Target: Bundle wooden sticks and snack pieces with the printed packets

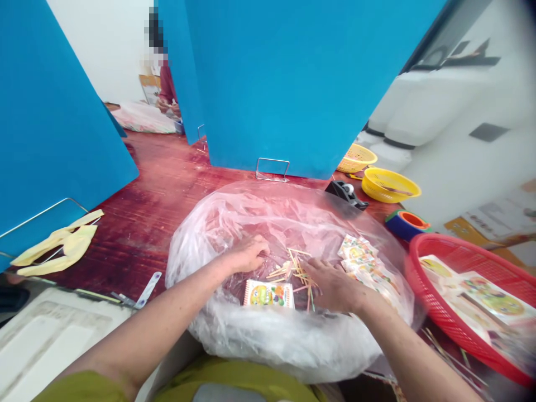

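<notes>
Head view: a large clear plastic bag (268, 338) spreads over the near middle of a reddish-brown table (167, 162), both bare hands working on it. Left hand (250, 254) sits palm down left of a loose heap of thin sticks (299, 268), fingers half curled; cannot tell if anything is pinched under them. Right hand (333, 286) lies flatter, fingers extended and loosely spread, tips at the heap's right edge, closed on nothing visible. Sticks are mostly pale yellow, crossed at odd angles between the hands. One printed packet (268, 294) lies face up just to their near left: cartoon yellow-green figure, orange fruit, striped end edges; lettering too small to read. More packets (363, 259) of similar print pile up right of the right hand, wording likewise illegible. Far right, a red basket (481, 257) stands beside the bag, holding larger printed sheets (498, 296) with another green-yellow cartoon; text blurred. Beyond the bag: black tape dispenser (347, 195), yellow basket (385, 192). Printed carton (494, 223) at right, label unreadable. Tall blue panel (272, 84) rises across the far side. Far left, a co-worker's red sleeve (166, 84) shows past its edge.
</notes>
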A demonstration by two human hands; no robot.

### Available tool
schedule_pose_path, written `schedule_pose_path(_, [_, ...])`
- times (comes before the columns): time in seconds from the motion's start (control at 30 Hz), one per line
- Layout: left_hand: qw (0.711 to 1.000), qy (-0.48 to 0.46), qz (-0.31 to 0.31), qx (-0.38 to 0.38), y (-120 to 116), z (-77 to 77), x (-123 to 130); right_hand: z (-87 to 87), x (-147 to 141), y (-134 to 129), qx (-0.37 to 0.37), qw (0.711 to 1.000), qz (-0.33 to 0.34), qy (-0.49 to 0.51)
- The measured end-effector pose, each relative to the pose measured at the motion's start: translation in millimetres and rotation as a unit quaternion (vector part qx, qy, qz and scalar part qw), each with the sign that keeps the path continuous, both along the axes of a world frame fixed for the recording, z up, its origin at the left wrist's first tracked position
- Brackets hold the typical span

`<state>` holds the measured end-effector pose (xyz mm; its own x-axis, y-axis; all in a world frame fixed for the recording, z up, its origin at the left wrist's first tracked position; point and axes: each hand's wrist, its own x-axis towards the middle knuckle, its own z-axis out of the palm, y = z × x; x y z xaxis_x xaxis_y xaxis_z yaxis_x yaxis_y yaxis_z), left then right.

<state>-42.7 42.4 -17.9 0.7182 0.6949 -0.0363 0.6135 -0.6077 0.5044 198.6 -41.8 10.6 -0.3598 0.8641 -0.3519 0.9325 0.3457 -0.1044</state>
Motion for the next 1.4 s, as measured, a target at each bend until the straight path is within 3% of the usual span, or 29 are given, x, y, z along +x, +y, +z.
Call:
schedule_pose_path(0.2, [1.0,-0.008,-0.012,0.012,2,-9.1,0,-13.8,-17,13,0.086,0.996,-0.014,-0.007])
schedule_pose_path(0.43, [1.0,-0.012,-0.018,0.017,4,-14.8,-2,0.9,-17,26,0.103,0.993,-0.037,-0.038])
schedule_pose_path(0.53, [1.0,-0.014,-0.012,0.018,4,-16.5,-1,-1.1,-23,27,0.094,0.994,-0.055,-0.029])
schedule_pose_path(0.7, [1.0,-0.017,-0.001,0.014,5,-20.0,-2,-19.0,-45,25,0.142,0.978,-0.151,-0.005])
schedule_pose_path(0.83, [1.0,-0.021,0.001,0.01,5,-21.0,-3,-21.3,-38,28,0.117,0.97,-0.212,0.005])
schedule_pose_path(0.93, [1.0,-0.028,0.0,0.007,5,-20.6,-4,-9.8,-22,28,0.08,0.978,-0.192,0.023])
schedule_pose_path(1.03, [0.999,-0.033,0.0,0.005,5,-20.1,-3,6.6,-11,23,0.043,0.989,-0.101,0.1])
schedule_pose_path(1.13, [0.999,-0.038,0.004,0.004,4,-19.5,-3,15.8,-7,22,0.013,0.983,-0.024,0.184])
schedule_pose_path(1.3, [0.999,-0.042,0.01,0.0,3,-19.7,-3,0.6,-7,20,0.005,0.998,-0.057,0.011])
schedule_pose_path(1.4, [0.999,-0.044,0.01,-0.002,4,-20.9,-3,-12.2,-9,21,0.039,0.998,-0.037,-0.011])
